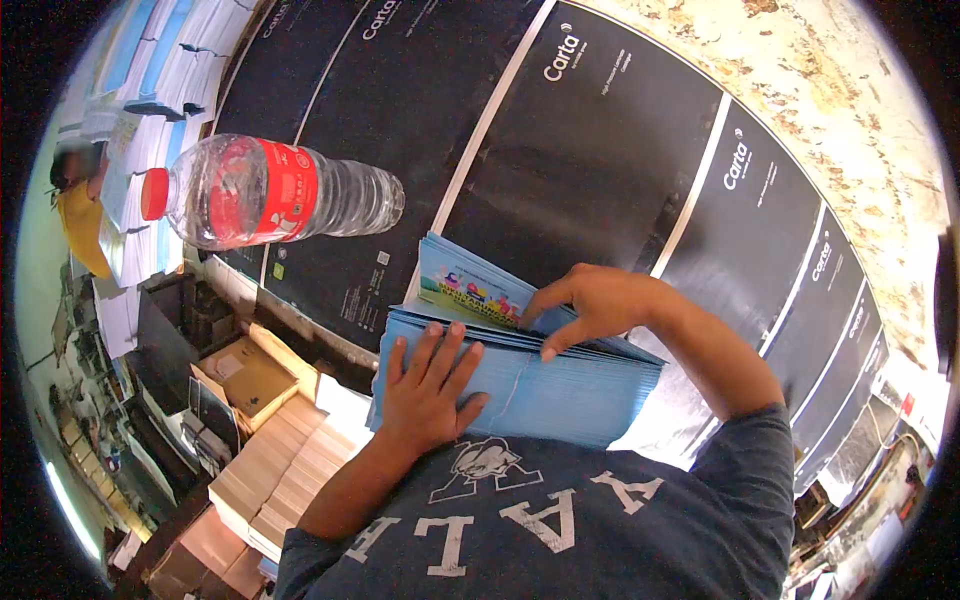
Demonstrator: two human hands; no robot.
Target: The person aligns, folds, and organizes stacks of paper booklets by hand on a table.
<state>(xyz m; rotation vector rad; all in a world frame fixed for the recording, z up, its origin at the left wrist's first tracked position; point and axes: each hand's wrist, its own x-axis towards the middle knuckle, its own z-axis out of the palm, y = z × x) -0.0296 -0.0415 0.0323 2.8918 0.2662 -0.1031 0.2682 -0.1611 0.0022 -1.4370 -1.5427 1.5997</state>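
A thick stack of light blue booklets [560, 395] leans against my torso, spines or edges fanned in fine layers. My left hand [430, 385] lies on the stack's near face with its fingers spread. At the back, a booklet with a colourful printed cover [470, 285] tilts away from the others. My right hand [595, 305] is at the gap behind the stack, thumb and index finger apart, fingertips touching the booklets. Whether its hidden fingers grip anything does not show.
A plastic bottle with red cap [285, 192] lies on black panels marked Carta [600, 130]. Paper stacks [160, 90] stand at the upper left, near a person in yellow [82, 225]. An open cardboard box [250, 375] and bundled blocks [290, 470] are at the lower left.
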